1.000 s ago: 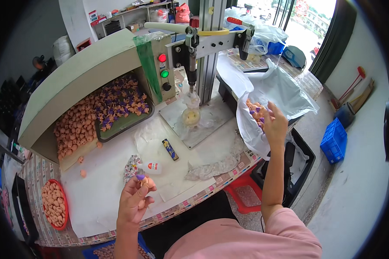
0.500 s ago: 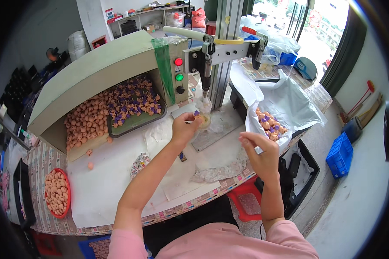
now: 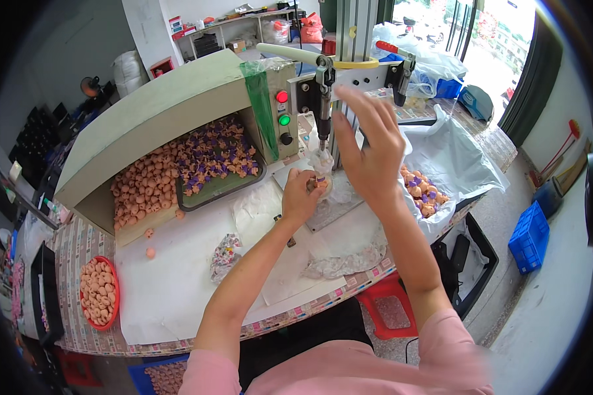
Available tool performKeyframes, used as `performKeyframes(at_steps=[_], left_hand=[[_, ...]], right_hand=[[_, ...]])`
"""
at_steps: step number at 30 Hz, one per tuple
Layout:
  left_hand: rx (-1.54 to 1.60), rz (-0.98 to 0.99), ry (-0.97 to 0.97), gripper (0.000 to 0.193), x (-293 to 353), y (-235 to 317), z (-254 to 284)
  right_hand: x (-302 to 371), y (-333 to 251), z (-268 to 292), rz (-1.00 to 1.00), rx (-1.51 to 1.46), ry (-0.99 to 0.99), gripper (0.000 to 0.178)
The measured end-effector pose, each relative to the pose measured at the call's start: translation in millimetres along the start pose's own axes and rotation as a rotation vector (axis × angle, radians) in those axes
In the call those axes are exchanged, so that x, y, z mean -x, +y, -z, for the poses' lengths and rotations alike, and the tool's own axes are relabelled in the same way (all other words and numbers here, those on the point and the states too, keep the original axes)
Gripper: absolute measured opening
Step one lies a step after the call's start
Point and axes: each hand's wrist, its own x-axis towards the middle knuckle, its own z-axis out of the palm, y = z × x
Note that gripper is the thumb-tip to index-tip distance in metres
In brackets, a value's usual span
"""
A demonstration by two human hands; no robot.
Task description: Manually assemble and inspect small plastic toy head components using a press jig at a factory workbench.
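Note:
My left hand point(image 3: 300, 197) pinches a small orange and purple plastic figure piece point(image 3: 321, 181) at the base of the hand press point(image 3: 324, 108), just below its plastic-wrapped tip. My right hand point(image 3: 373, 151) is raised beside the press column, its fingers stretched out and the thumb apart, with nothing in it. It hides part of the column and lies nearest the press's vertical shaft; the pale lever handle point(image 3: 290, 52) reaches out to the left above. Whether the piece rests fully in the fixture under the tip is hidden by my fingers.
A beige hooded box point(image 3: 158, 105) shelters a heap of round peach pieces point(image 3: 141, 181) and a dark tray point(image 3: 227, 191) of orange-purple pieces. A red basket point(image 3: 116, 293) holds more peach pieces. On the right, finished-looking pieces point(image 3: 425, 194) lie in a white-lined bin point(image 3: 468, 178).
My right hand has risen from beside the lined bin up to the press shaft, fingers spreading. My left hand has brought the piece slightly right, under the press tip. The view has shifted a little.

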Motion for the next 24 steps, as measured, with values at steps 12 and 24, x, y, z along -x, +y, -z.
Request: performKeyframes(at_steps=[12,24], left_hand=[[0.037,0.034,-0.004,0.025,-6.2,9.6,-5.2],[0.873,0.696,0.004,0.016,40.9,19.8,109.6]], right_hand=[[-102.9,41.6,-7.0,-0.571,-0.887,0.050,0.044],[89.6,-35.7,70.2,-0.581,-0.519,0.106,0.072]])
